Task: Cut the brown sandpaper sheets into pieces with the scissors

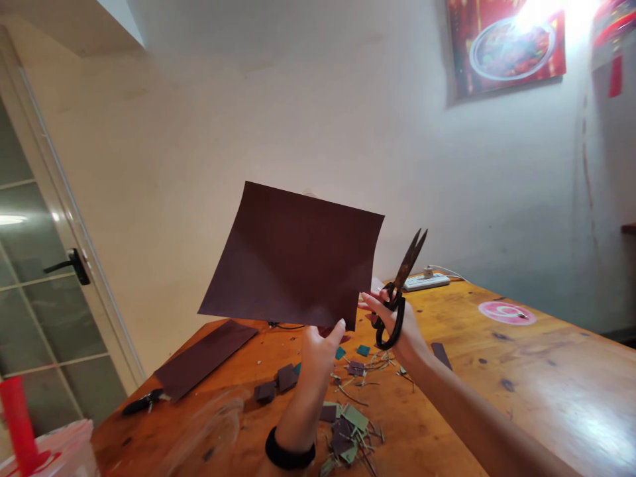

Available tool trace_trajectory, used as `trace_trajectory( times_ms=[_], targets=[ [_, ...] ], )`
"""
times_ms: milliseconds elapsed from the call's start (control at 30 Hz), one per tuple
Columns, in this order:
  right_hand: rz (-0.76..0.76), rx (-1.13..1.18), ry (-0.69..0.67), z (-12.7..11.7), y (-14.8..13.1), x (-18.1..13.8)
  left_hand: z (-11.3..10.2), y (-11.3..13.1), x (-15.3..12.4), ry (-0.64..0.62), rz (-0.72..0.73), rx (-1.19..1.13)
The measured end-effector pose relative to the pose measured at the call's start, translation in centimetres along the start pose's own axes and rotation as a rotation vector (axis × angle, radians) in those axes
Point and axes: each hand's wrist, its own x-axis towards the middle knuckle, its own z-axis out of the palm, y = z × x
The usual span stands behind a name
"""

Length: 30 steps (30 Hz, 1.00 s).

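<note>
My left hand [320,348] pinches the lower edge of a dark brown sheet [293,255] and holds it up in front of the wall. My right hand [397,321] grips black scissors [400,291] by their loop handles, just right of the sheet's lower right corner. The blades point up and right and are nearly closed. A black band sits on my left wrist.
On the wooden table [521,377] lie a long brown strip [206,358], small brown and green offcuts [348,417], a black tool [144,401], a white power strip [426,281] and a pink sticker [507,313]. A glass door [44,285] stands left. A cup with a red straw [44,450] is at bottom left.
</note>
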Motion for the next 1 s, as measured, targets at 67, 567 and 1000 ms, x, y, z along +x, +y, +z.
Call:
trace_trajectory(
  times_ms=[67,567,1000],
  targets=[
    [-0.002,0.021,-0.001,0.0,-0.2,0.1,-0.2,0.1,0.0,-0.009,0.005,0.004],
    [-0.094,-0.055,0.088,-0.3,0.6,0.8,-0.1,-0.7,-0.3,-0.099,-0.066,-0.007],
    [-0.175,0.008,0.202,0.1,0.5,-0.4,1.7,-1.9,-1.5,-0.166,-0.132,-0.139]
  ],
)
